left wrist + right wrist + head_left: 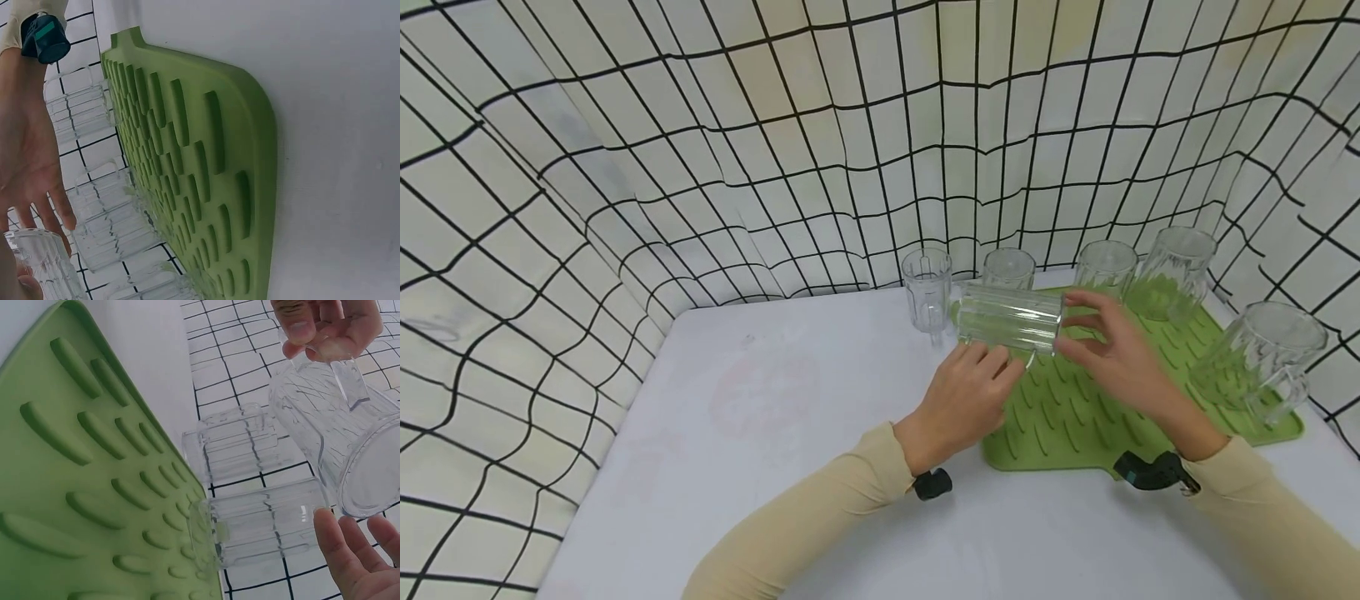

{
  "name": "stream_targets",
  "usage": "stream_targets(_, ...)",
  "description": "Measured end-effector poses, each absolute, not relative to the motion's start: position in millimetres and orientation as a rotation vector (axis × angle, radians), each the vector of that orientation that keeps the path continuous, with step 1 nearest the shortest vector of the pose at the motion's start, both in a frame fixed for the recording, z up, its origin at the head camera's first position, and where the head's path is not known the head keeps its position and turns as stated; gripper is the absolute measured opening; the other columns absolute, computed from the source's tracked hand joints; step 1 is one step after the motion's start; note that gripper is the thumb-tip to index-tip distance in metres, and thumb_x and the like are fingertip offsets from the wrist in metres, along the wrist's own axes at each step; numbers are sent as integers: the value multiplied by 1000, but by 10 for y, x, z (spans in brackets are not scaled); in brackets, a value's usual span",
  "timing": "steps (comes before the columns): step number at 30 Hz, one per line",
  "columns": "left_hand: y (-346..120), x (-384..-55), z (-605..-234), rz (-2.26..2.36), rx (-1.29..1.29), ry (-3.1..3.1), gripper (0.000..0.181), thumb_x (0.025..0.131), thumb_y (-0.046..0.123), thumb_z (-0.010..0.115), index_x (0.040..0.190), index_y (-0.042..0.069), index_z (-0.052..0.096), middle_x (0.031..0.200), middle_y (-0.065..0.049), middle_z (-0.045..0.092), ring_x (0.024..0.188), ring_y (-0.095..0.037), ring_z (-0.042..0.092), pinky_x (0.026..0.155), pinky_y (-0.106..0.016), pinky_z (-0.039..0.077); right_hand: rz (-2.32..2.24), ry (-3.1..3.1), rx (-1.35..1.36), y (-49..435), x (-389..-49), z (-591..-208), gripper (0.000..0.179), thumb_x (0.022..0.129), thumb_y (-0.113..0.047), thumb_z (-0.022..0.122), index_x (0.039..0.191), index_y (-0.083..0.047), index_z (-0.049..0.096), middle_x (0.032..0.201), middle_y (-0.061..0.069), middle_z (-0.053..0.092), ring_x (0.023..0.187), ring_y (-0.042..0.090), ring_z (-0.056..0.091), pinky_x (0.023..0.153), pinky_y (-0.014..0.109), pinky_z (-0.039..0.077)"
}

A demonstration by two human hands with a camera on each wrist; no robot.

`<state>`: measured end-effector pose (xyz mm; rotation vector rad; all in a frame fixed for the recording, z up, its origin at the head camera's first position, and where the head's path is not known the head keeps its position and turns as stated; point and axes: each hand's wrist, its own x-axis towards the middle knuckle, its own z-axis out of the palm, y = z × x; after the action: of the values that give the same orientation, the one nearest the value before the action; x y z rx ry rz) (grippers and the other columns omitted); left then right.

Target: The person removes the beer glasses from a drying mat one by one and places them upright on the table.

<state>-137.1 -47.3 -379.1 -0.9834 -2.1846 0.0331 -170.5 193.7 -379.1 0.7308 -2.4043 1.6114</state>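
A clear glass mug (1011, 318) lies sideways in the air over the left part of the green mat (1067, 425). My left hand (966, 396) grips it by its handle, which shows plainly in the right wrist view under the curled left fingers (300, 331). At the mug's right-hand round end is my right hand (1116, 354), fingers spread and fairly straight, fingertips right at the rim. The left wrist view shows the right palm (28, 150) beside part of the same mug (50, 265).
A glass mug (927, 292) stands on the white table (760, 417) left of the mat. Along the back are another mug (1009, 267), a third (1105, 262) and a taller one (1176, 271). A wide mug (1258, 358) stands at right. Black-gridded white walls (820, 167) rise behind.
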Motion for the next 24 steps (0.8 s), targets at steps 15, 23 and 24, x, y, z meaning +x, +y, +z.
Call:
stream_targets(15,-500,-1359,-3829,109,-963,-2151,25,78,6,68,97,21,69,86,6,61,70,-13,52,62,-22,40,1720,-2385,672,1829,-1765,-3917,60,100,-4,63,154,-10,38,149,-17,42,127,-7,48,91,9,52)
stream_targets(23,-496,-1352,-3844,90,-970,-2163,26,77,5,68,97,21,69,90,5,64,73,-14,55,65,-22,43,1768,-2342,667,1822,-1782,-3972,58,100,-4,64,152,-17,43,151,-11,45,127,-4,50,92,10,51)
stream_targets(24,-497,-1351,-3844,94,-969,-2165,26,77,5,68,97,21,69,90,5,64,73,-13,55,65,-22,43,1770,-2337,666,1820,-1784,-3973,57,100,-4,64,151,-15,43,151,-10,46,126,-4,51,92,10,52)
